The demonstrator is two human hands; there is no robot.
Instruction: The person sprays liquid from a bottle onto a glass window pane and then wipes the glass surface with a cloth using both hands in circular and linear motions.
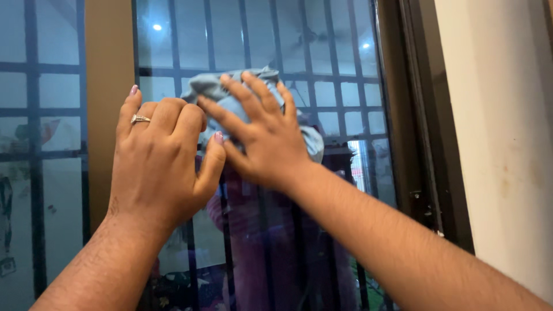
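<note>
Pressing my spread right hand [266,135] flat on the soft, light cloth [230,95] against the window pane [340,75], my left hand [158,158] curls beside it, holding nothing.

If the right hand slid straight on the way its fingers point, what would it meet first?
The right hand points up and left across the blue cloth on the glass pane. Probably the brown window frame comes first, though depth is unclear.

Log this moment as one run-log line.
right hand: flat on blue cloth, pressing it to window glass | left hand: curled fingers at cloth edge | frame: right
</note>
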